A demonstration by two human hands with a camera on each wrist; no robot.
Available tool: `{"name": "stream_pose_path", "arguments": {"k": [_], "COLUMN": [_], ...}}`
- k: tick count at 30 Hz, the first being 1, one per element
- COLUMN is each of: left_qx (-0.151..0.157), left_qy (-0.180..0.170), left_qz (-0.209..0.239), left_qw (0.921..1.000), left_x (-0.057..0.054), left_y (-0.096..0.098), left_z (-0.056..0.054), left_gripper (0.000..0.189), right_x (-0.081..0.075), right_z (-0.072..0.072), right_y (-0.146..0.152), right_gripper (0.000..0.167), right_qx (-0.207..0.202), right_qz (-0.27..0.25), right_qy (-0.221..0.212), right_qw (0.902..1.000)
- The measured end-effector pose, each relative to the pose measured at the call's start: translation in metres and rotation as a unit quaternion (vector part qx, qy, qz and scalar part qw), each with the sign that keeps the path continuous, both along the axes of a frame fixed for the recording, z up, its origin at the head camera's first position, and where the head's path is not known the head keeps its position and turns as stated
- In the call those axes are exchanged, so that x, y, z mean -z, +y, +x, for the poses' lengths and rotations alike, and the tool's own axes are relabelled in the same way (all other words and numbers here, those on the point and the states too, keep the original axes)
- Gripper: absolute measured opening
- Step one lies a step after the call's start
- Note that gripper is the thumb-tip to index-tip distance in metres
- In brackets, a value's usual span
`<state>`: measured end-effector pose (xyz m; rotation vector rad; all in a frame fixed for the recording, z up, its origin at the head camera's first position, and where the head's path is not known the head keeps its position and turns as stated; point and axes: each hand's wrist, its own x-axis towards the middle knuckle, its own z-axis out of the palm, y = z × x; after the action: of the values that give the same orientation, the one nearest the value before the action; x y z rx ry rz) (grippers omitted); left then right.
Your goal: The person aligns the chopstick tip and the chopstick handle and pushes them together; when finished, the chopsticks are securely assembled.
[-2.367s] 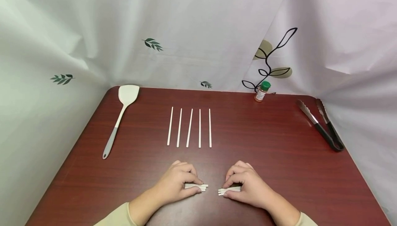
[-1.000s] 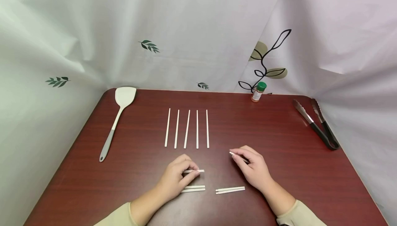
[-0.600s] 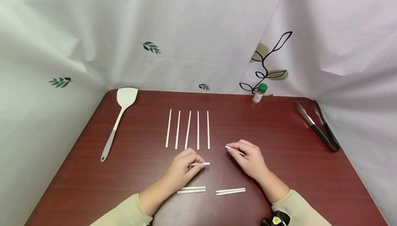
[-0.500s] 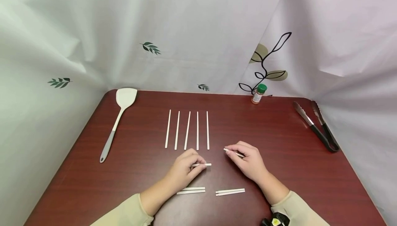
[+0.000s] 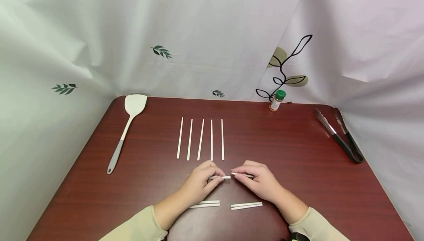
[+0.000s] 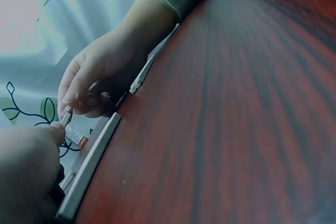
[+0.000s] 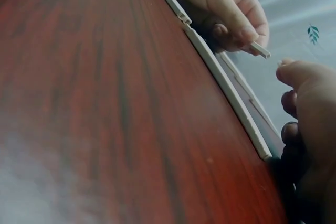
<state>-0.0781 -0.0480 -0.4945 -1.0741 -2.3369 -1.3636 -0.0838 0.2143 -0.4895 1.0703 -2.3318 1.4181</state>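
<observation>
Pale cloth (image 5: 215, 31), printed with leaf sprigs, behind and along both sides of a dark red, wood-grained counter (image 5: 271, 134). Over its near middle, holds one slim white stick (image 5: 227, 177) in the left hand (image 5: 202, 178) and a second white stick (image 5: 249, 176) in the right hand (image 5: 260, 180), both hands narrow, pinching between thumb and fingers. Points the two ends toward each other, just beside one another, with a slight gap showing in the right wrist view. Counting from those ends, shows a left pair of sticks (image 5: 207, 205) between seven and eight o'clock, partly hidden, and a right pair of sticks (image 5: 248, 204) at five o'clock, lying side by side. Has a spaced row of five white sticks (image 5: 200, 140) between ten and eleven o'clock, with the near end of one right by the left hand; cannot tell whether touching. Farther out, includes a white, grey-handled spatula (image 5: 127, 126) towards ten o'clock, a green-capped bottle (image 5: 275, 103) standing at one, and black-handled tongs (image 5: 343, 145) spread between two and three. Wears pale sleeves (image 5: 134, 226).
</observation>
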Motion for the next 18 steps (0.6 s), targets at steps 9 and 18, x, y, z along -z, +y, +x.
{"name": "stream_pose_path", "arguments": {"k": [9,18], "left_qx": [0.023,0.027], "left_qy": [-0.013,-0.015], "left_qz": [-0.004,-0.003], "left_qw": [0.9997,0.9995], "left_x": [0.0003,-0.0004], "left_y": [-0.0001,-0.0009], "left_z": [0.0002,0.0009], "left_gripper": [0.002,0.005], "right_x": [0.0004,0.0027], "right_z": [0.0006,-0.0003], "right_y": [0.0005,0.0019], "right_gripper": [0.023,0.023], "right_qx": [-0.048,-0.052], "right_qz": [0.027,0.027], "right_qy": [-0.002,-0.013], "right_qw": [0.9985,0.9982]}}
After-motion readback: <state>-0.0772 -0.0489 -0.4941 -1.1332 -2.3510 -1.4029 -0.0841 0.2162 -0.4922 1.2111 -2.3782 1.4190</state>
